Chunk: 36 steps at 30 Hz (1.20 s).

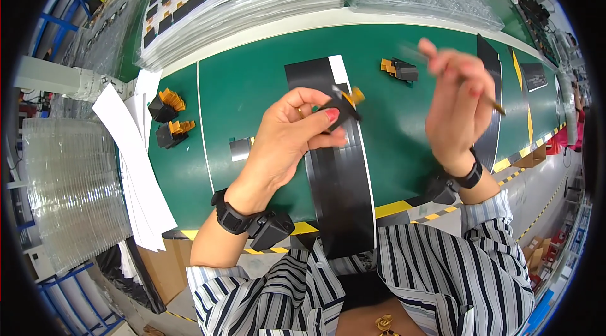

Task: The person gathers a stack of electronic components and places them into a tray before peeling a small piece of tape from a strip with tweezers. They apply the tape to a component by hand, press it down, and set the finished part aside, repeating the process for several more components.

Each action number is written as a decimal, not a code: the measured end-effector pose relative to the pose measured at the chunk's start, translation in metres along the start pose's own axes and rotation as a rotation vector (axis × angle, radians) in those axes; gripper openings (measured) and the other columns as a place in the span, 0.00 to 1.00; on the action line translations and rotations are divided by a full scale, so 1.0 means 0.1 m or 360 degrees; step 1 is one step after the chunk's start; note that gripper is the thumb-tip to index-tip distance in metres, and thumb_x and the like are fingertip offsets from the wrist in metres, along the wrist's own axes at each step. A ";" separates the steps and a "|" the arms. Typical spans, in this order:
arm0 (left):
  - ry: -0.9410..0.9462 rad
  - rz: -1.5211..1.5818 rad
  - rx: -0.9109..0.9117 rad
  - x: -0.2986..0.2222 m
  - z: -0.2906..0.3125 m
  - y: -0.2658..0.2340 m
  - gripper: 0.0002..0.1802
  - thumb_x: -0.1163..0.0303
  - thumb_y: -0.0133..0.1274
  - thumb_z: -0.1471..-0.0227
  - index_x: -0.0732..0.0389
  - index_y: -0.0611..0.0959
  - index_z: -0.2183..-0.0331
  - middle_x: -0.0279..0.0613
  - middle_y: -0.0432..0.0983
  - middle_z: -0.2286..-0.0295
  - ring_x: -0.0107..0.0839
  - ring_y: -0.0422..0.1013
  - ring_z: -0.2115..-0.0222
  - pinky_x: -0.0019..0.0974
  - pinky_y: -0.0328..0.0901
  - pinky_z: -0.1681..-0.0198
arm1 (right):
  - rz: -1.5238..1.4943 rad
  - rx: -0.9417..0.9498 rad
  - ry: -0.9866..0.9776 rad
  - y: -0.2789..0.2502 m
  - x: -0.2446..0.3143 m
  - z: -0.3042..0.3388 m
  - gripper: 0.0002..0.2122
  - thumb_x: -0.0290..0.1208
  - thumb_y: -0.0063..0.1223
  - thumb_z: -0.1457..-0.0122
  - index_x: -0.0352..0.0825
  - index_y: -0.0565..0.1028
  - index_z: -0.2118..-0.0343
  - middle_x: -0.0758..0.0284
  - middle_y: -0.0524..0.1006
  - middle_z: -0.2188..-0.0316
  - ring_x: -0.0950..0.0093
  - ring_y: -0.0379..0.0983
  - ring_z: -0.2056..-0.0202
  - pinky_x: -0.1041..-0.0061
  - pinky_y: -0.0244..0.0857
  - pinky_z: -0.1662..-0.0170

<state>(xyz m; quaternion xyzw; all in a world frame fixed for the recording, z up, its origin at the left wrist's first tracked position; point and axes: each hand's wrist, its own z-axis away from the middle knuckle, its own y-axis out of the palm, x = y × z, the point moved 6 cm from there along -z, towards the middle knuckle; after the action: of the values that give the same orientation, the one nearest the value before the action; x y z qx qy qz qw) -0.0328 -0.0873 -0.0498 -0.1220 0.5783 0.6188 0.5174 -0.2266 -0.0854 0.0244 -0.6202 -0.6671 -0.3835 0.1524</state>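
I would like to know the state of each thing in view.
Left hand: closed on small flat black piece with orange tab
Right hand: blurred, apparently gripping thin tool
Long black strip with white edge: overhanging green table's near edge
Long white paper strips: overlapping
Leftmost clear plastic trays: stacked
Black pieces with orange tabs, left: two clusters

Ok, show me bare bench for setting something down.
The green bench is bare between the central black strip and the right hand, nearer than the lone black-orange stack; also beyond the left hand, left of the strip's far end. Crowded: the left end, with two stacks and white strips.
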 end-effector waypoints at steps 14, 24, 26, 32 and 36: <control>0.0170 0.0169 0.0039 -0.02 -0.01 0.13 0.05 0.81 0.45 0.51 0.63 0.67 0.70 0.43 0.71 0.70 0.39 0.72 0.64 0.37 0.71 0.61 | 0.0838 0.0556 0.0947 0.24 -0.26 0.33 0.05 0.21 0.49 0.48 0.30 0.70 0.67 0.76 0.67 0.78 0.89 0.62 0.77 0.90 0.54 0.76; 0.0306 0.0134 0.0041 0.02 0.00 0.19 0.06 0.83 0.44 0.52 0.62 0.67 0.71 0.43 0.71 0.67 0.30 0.70 0.65 0.37 0.69 0.58 | 0.0914 0.0702 0.0485 0.34 -0.15 0.37 0.06 0.17 0.50 0.50 0.27 0.72 0.68 0.67 0.69 0.71 0.85 0.67 0.75 0.89 0.59 0.76; 0.0305 0.0116 0.0048 0.04 0.00 0.19 0.06 0.83 0.44 0.52 0.62 0.66 0.71 0.43 0.70 0.67 0.29 0.70 0.65 0.37 0.69 0.58 | 0.0886 0.0660 0.0556 0.33 -0.16 0.37 0.05 0.17 0.51 0.50 0.27 0.72 0.68 0.68 0.69 0.71 0.87 0.66 0.76 0.89 0.58 0.78; 0.0252 0.0001 0.0036 0.04 -0.01 0.21 0.06 0.81 0.49 0.54 0.64 0.69 0.73 0.40 0.70 0.69 0.25 0.69 0.67 0.32 0.69 0.61 | 0.0785 0.0661 0.0565 0.31 -0.16 0.38 0.04 0.18 0.52 0.51 0.28 0.73 0.70 0.70 0.70 0.72 0.89 0.62 0.79 0.90 0.53 0.80; 0.0892 -0.0981 -0.0391 -0.26 0.15 0.14 0.06 0.80 0.54 0.57 0.65 0.72 0.74 0.37 0.70 0.70 0.22 0.68 0.71 0.26 0.67 0.65 | 0.0814 0.0524 0.0633 0.26 -0.19 0.34 0.03 0.18 0.53 0.51 0.29 0.73 0.72 0.71 0.69 0.73 0.90 0.58 0.81 0.90 0.49 0.81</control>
<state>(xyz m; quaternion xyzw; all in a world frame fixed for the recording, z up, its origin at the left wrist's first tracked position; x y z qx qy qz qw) -0.0256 -0.0845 -0.0181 -0.5130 0.5551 0.4425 0.4826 -0.1891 -0.0765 -0.0027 -0.6475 -0.5005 -0.3337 0.4679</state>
